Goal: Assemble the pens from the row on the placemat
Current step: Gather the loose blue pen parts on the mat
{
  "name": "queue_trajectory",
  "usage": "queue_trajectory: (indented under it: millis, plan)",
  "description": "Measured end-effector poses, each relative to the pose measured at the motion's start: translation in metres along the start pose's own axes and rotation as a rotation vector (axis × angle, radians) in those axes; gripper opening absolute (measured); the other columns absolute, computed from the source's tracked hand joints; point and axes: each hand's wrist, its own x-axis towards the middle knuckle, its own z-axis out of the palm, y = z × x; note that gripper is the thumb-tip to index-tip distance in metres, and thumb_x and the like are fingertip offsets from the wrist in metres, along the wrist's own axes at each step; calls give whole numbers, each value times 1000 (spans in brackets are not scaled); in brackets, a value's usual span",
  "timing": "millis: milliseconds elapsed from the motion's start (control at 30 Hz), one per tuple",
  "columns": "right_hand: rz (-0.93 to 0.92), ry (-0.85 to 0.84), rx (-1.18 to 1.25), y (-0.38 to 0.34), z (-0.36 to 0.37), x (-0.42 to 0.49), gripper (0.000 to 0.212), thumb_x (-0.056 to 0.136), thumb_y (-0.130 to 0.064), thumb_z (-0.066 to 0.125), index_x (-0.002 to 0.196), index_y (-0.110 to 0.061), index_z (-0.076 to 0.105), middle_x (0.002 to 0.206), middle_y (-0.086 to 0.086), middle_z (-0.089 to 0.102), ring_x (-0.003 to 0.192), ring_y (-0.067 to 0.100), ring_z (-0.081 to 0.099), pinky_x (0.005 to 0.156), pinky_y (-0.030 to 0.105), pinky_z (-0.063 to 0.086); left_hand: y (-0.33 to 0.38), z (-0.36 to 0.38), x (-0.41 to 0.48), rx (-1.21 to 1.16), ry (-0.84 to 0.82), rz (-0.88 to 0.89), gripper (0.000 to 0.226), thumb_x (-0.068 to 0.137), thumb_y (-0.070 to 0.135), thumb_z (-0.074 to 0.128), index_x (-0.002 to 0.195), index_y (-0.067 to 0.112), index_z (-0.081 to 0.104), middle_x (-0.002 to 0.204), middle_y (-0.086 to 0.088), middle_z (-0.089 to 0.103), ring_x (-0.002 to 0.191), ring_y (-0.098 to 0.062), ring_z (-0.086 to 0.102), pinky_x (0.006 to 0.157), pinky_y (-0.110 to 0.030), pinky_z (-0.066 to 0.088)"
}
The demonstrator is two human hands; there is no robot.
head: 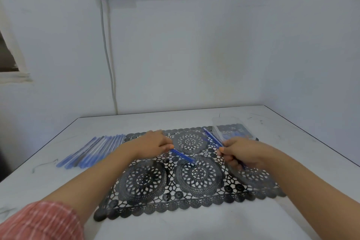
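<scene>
pen assembly, early days
left hand [153, 142] pinches a blue pen [183, 155] over the mat [144, 179], right hand [241, 152] grips another blue piece [213, 138]; the row [93, 151] by the mat's left edge looks mostly undone.

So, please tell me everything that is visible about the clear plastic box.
The clear plastic box is a shallow rectangular tub, open on top, with see-through walls. It stands upright at the far right corner of the black placemat, just beyond the right hand, whose blue pen points up beside it. Blurred blue pieces lie inside.
</scene>
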Motion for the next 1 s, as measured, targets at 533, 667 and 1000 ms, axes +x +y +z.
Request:
queue_trajectory:
  millis: [533,667,1000]
  plan:
    - [-107,187,898,-18,-80,52,22,100,-4,32,90,-2,51,90,20,61,65,28,67,47,26,56,48,-66,102,276,432,84,30,102,36,31,104,24,59,95,11,48,112,-13,31,96,-37,12]
    - [-110,223,773,-15,-82,64,20,99,-2,33,90,-2,51,88,20,61,75,29,61,54,30,55,64,-70,131,330,375,141,28,102,34,33,105,23,59,97,9,45,116,-15,31,100,-40,13]
    - [-102,345,440,0,-85,82,15,95,4,40,97,4,55,83,23,63,66,29,63,63,35,56,72,-65,172,550,119,233,30,101,40,36,109,26,62,123,2,44,122,-21,27,102,-40,18]
